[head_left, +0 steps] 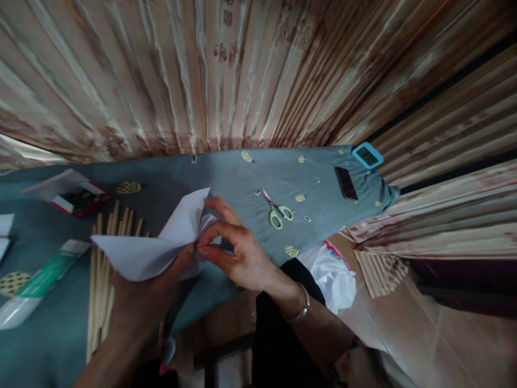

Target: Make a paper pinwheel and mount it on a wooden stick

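Note:
A white sheet of paper, folded into wing-like flaps, is held up over the near edge of the table. My left hand is closed on its lower side, thumb near the middle where the folds meet. From the right, my right hand pinches at that same middle point, thumb and forefinger together, other fingers bent. Whether anything small sits between those fingertips is hidden. Beneath and behind my left hand lies a bundle of thin wooden sticks.
Green-handled scissors, a phone and a blue-framed digital clock lie right on the cloth-covered table. Leftward are an open box and a green-and-white package. A white plastic bag hangs below the near edge. Curtains stand behind.

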Available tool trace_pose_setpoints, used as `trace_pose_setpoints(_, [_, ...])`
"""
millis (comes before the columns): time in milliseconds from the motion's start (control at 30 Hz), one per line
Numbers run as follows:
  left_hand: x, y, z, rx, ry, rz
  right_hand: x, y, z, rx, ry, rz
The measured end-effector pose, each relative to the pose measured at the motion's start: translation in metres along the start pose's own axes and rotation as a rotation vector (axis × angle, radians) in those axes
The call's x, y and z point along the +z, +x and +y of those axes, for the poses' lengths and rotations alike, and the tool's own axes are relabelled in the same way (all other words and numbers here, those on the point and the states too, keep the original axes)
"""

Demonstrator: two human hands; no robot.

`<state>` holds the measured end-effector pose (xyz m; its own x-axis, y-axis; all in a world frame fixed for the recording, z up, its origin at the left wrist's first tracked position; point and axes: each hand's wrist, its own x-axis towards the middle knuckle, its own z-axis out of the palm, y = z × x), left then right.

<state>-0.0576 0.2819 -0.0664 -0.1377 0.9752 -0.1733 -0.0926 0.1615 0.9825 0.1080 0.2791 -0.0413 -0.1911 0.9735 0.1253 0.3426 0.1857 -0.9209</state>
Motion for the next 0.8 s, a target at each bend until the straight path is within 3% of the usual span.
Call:
trace_pose_setpoints(67, [0.007,-0.002,0.008,-0.033,0.022,0.129,-0.001,-0.003,-0.001,-0.005,0.002,0.014])
trace_pose_setpoints(433, [0.007,-0.008,0.015,-0.176,-0.096,0.057,0.003,-0.013,-0.006,-0.109,-0.137,0.085])
trace_pose_setpoints(800, [0.005,-0.009,0.017,-0.136,-0.014,0.064,0.003,-0.012,-0.005,-0.087,-0.150,0.041])
